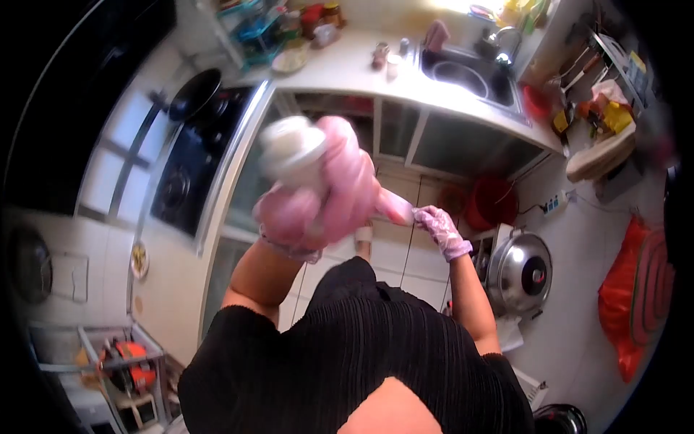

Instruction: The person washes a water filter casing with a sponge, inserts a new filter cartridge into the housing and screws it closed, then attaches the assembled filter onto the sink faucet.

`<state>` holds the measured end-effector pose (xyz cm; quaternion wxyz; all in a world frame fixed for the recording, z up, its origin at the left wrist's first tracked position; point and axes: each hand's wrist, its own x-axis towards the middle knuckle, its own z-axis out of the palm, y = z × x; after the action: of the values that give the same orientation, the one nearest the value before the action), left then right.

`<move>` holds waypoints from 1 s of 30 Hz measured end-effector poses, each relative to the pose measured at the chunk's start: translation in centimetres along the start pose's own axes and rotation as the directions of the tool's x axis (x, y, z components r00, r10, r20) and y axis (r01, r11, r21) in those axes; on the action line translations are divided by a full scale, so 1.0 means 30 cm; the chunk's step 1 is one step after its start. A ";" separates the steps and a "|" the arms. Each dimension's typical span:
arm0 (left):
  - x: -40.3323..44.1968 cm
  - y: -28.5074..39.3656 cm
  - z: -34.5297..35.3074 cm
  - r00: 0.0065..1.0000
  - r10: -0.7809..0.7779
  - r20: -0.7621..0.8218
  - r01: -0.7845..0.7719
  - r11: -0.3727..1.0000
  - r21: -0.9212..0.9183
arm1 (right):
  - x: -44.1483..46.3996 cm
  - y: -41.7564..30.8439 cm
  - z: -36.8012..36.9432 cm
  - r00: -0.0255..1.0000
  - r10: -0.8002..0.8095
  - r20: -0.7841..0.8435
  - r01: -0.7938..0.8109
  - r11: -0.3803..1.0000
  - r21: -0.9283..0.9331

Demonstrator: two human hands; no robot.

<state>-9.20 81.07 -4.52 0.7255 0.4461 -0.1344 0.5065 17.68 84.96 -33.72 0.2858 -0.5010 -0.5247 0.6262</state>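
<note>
My left hand (336, 188), in a thin pinkish plastic glove, is raised close to the camera. Its fingers are wrapped round a white bottle-like container (293, 148), which is blurred, so its exact kind and label do not show. From this hand a narrow pink, finger-like piece (394, 206) reaches toward my right hand; whether it is a gloved finger or loose material I cannot tell. My right hand (442, 230), gloved in clear pinkish plastic, is lower and further right. Its fingertips are pinched together at the end of that pink piece.
Along the far side runs a white counter (347, 69) with a sink (463, 76) and small jars. A stove (191, 163) with a black pan (195, 94) stands at left. To the right are a red bucket (491, 202), a large lidded metal pot (522, 275) and a red bag (625, 296).
</note>
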 end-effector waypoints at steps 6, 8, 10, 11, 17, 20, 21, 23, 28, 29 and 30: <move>0.006 -0.043 -0.897 0.660 -0.200 -0.724 0.246 0.968 -0.043 | 0.334 0.038 -0.250 0.927 0.249 -0.281 -0.220 0.967 0.129; 0.058 -0.060 -1.091 0.593 -0.294 -0.750 0.189 0.956 -0.225 | 0.445 -0.073 -0.307 0.891 0.359 -0.277 -0.317 0.930 0.185; 0.113 -0.110 -1.276 0.700 -0.319 -0.639 0.012 0.900 -0.435 | 0.572 -0.140 -0.372 0.894 0.295 -0.336 -0.270 0.955 0.120; 0.164 -0.109 -1.338 0.707 -0.347 -0.616 -0.032 0.855 -0.518 | 0.683 -0.165 -0.406 0.890 0.326 -0.319 -0.286 0.944 0.168; 0.388 -0.157 -1.655 0.613 -0.369 -0.698 -0.139 0.820 -0.555 | 1.361 -0.382 -0.554 0.895 -0.109 -0.433 0.044 0.986 -0.159; 0.438 -0.151 -1.750 0.565 -0.330 -0.756 -0.157 0.857 -0.491 | 1.755 -0.437 -0.617 0.855 -0.306 -0.419 0.074 0.871 -0.486; 0.466 -0.137 -1.768 0.523 -0.333 -0.785 -0.134 0.877 -0.461 | 1.845 -0.462 -0.599 0.872 -0.240 -0.428 0.113 0.947 -0.300; 0.512 -0.161 -1.852 0.511 -0.321 -0.797 -0.133 0.887 -0.443 | 2.074 -0.458 -0.614 0.817 -0.367 -0.445 0.230 0.915 -0.333; 0.600 -0.197 -2.020 0.439 -0.298 -0.848 -0.158 0.903 -0.399 | 2.346 -0.473 -0.616 0.915 -0.220 -0.339 0.073 0.916 -0.395; 0.616 -0.211 -2.049 0.431 -0.304 -0.850 -0.165 0.899 -0.405 | 2.358 -0.485 -0.633 0.918 -0.209 -0.338 0.063 0.915 -0.398; 0.633 -0.219 -2.083 0.455 -0.311 -0.835 -0.154 0.896 -0.417 | 2.371 -0.498 -0.646 0.941 -0.184 -0.283 0.047 0.901 -0.432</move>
<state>-11.07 141.10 -30.96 0.7908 -0.0518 0.1748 0.5843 9.35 159.26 -41.89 0.2890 -0.6120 -0.6232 0.3919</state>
